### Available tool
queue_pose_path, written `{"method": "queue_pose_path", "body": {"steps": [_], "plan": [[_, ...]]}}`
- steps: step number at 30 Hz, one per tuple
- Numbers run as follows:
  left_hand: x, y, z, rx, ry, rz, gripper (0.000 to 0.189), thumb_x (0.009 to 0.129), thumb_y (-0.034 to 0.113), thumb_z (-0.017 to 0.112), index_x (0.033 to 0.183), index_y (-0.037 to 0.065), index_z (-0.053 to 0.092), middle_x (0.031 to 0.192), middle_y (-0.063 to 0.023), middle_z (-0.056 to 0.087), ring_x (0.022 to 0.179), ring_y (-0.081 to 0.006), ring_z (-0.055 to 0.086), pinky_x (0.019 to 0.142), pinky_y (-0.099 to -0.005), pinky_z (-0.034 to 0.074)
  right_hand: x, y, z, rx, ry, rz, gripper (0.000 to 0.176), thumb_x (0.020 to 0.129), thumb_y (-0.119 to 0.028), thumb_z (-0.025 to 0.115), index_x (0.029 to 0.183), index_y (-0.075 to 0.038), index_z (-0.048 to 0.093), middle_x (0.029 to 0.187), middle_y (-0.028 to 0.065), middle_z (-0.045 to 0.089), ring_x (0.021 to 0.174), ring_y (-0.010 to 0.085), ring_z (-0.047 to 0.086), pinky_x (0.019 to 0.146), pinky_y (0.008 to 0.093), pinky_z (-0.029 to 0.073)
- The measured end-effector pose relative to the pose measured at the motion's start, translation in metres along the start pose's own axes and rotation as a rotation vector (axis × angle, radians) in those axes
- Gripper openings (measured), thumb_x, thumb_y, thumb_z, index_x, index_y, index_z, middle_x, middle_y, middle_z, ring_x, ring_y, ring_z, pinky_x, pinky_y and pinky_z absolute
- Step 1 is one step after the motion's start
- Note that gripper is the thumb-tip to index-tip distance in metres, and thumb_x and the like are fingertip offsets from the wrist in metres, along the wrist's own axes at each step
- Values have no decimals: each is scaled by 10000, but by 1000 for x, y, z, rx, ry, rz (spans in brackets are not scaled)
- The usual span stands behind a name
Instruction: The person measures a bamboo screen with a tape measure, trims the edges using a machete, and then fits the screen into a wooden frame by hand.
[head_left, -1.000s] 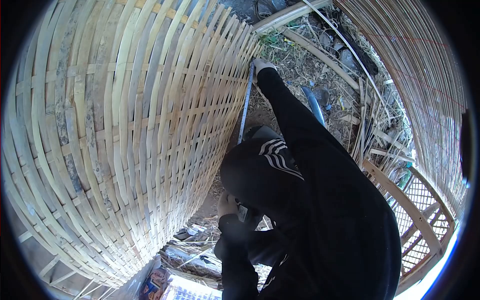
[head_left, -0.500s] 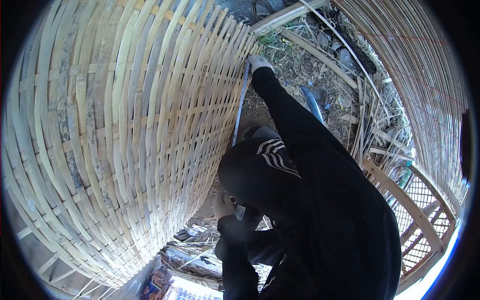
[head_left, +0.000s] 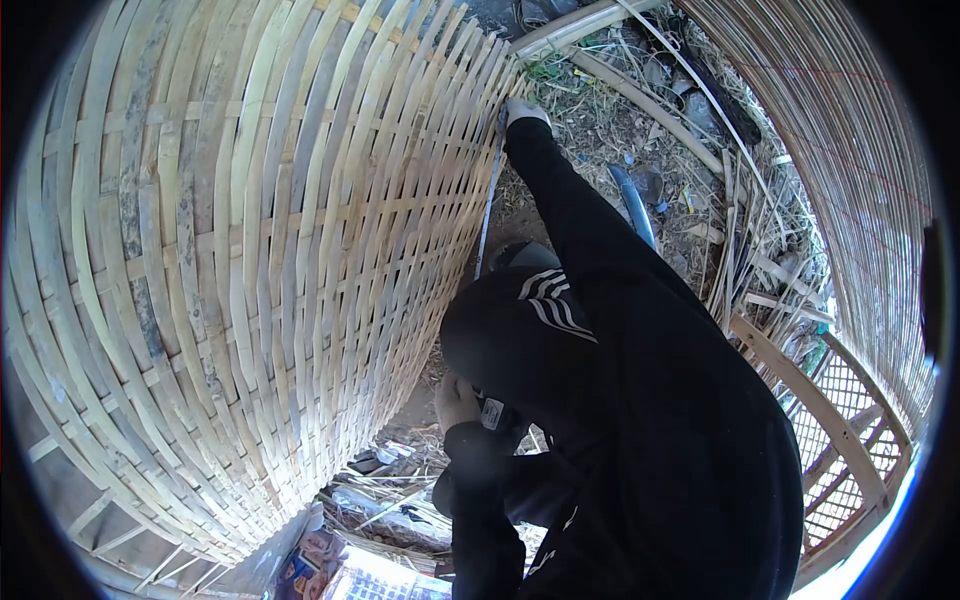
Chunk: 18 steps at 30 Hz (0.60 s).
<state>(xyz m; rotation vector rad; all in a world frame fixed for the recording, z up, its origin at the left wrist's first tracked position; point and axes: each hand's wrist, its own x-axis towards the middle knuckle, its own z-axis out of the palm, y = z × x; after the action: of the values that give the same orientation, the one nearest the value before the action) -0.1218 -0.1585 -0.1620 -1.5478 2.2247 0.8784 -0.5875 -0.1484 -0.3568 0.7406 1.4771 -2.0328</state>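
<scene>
My right hand [head_left: 525, 111] is at the far end of a woven bamboo panel [head_left: 290, 230], with fingers closed at its edge. A thin pale measuring tape [head_left: 488, 214] runs from there along the panel's edge and passes behind my dark-clad knee [head_left: 500, 320]. My left hand [head_left: 456, 402] is closed low beside the panel, in line with the tape. Next to it is a small dark thing with a pale label [head_left: 491, 413], seemingly the tape's case. My sleeve and knee partly hide that hand's grip.
A curved blade [head_left: 631, 205] lies on the straw-littered ground [head_left: 600, 150]. Bamboo poles [head_left: 650, 110] lie farther off. A slatted screen [head_left: 830, 140] stands on the right, with a wooden lattice frame [head_left: 840, 430] below it. Printed paper [head_left: 380, 580] lies near the bottom.
My view has shifted slightly, so the panel and both hands appear a little to the right. Both hands keep about the same places along the panel.
</scene>
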Motion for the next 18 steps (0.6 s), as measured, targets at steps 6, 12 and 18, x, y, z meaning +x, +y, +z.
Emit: {"method": "queue_pose_path", "body": {"steps": [6,12,18], "plan": [[-5,-5,5,-4,-12,0,254,902,207,547,1025,37,689,972,-221,663,957,-404,623,832,-487,477,40,53,-25,-598,43,-53,356,914,-330,552,907,6,668,698,109,669,591,245,657,569,363,531],[-4,-33,7,-20,-19,-14,251,899,205,534,994,34,692,968,-213,669,945,-392,631,823,-483,482,-51,70,-31,-234,-119,146,272,954,-318,554,953,-57,631,694,43,624,582,179,620,528,348,520],[-15,-28,-11,-40,-72,-25,294,898,231,527,1014,7,679,965,-226,664,940,-398,633,828,-472,477,-91,56,-26,23,-100,178,351,962,-402,562,1097,-79,583,787,19,598,630,150,595,589,357,532]]}}
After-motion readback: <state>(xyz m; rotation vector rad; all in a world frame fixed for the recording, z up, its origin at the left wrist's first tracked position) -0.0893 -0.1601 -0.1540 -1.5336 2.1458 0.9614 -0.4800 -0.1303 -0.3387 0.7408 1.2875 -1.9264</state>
